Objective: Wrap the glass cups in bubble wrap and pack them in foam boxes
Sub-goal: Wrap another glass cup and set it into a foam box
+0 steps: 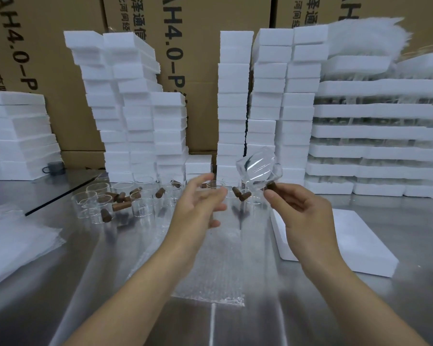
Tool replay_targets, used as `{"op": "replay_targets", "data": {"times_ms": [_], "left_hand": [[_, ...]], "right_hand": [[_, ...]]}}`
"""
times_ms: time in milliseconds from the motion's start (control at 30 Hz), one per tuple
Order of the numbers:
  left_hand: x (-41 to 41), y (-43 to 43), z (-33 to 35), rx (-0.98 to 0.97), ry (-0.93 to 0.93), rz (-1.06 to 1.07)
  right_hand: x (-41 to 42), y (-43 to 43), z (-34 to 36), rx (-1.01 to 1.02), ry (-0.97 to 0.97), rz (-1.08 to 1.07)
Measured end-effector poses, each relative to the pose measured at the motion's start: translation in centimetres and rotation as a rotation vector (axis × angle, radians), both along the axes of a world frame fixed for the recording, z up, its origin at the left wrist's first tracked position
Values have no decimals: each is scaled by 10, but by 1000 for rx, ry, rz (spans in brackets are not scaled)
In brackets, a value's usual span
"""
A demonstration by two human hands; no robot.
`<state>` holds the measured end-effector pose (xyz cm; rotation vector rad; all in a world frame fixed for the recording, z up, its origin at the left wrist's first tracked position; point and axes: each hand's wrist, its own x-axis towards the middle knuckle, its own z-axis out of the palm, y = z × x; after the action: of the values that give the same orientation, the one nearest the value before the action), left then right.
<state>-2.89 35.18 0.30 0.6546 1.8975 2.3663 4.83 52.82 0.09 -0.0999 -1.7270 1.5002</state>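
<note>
My right hand (301,206) pinches the brown wooden handle of a clear glass cup (258,168) and holds the cup tilted in the air above the table. My left hand (198,206) hovers just left of it, fingers relaxed and blurred, holding nothing. A sheet of bubble wrap (218,265) lies flat on the steel table below both hands. Several more glass cups with wooden handles (115,201) stand and lie in a cluster behind the hands. A white foam box (348,240) lies on the table at the right, under my right wrist.
Tall stacks of white foam boxes (235,101) line the back, in front of cardboard cartons (195,46). Foam trays holding glassware (378,136) are stacked at the right. A pile of bubble wrap sheets (15,245) lies at the left edge. A grey mug (55,168) stands back left.
</note>
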Motion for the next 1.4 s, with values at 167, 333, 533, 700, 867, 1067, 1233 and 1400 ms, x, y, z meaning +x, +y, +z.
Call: {"op": "replay_targets", "data": {"times_ms": [167, 333, 533, 700, 867, 1067, 1233, 1400], "left_hand": [[5, 0, 4, 9, 21, -91], [10, 11, -10, 24, -29, -25], [19, 16, -11, 204, -227, -174], [23, 19, -9, 327, -394, -302], [22, 21, -13, 289, -548, -365], [23, 22, -16, 289, -442, -314], [25, 24, -11, 338, -535, -356], [24, 26, -13, 329, -581, -328]], "right_hand": [[1, 10, -3, 238, -22, -79], [-1, 8, -2, 201, -7, -17], [0, 3, -3, 154, -56, 90], [0, 2, -4, 256, -43, 172], [-1, 5, -6, 312, -30, 97], [-2, 3, -9, 428, -21, 20], [-2, 2, -11, 402, -26, 54], [-1, 0, -12, 447, -5, -32]]}}
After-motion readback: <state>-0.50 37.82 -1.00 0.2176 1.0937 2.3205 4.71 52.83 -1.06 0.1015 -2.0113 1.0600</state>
